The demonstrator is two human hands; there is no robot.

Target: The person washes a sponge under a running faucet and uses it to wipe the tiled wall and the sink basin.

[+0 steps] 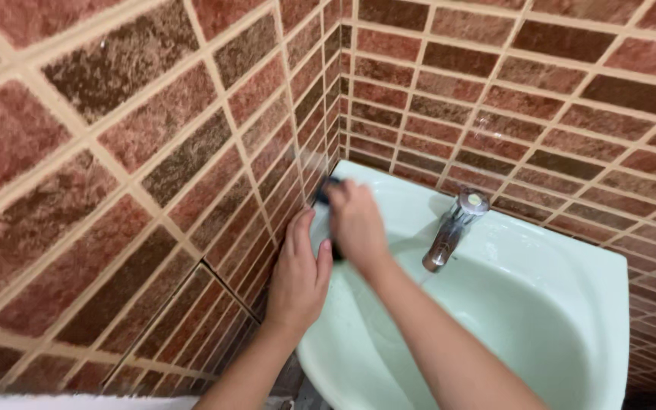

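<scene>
Against the brown tiled wall (115,190) on the left we rest our left hand (298,277), fingers together and flat, palm near the tiles and just over the left rim of the pale green basin (571,304); it holds nothing. Just right of it our right hand (357,222) is closed around a small dark object (328,190), blurred, kind unclear, maybe a scrubber or sponge, pressed up at the back left corner where basin meets wall. Further right the chrome tap (453,228) stands on the back ledge, no water seen running. Risks as we judge them: the rim looks wet and glossy, so the bracing hand could slip off it; the dark object could squirt out of the grip and drop into the bowl; a wide sweep to the right could knock our knuckles on the tap.
</scene>
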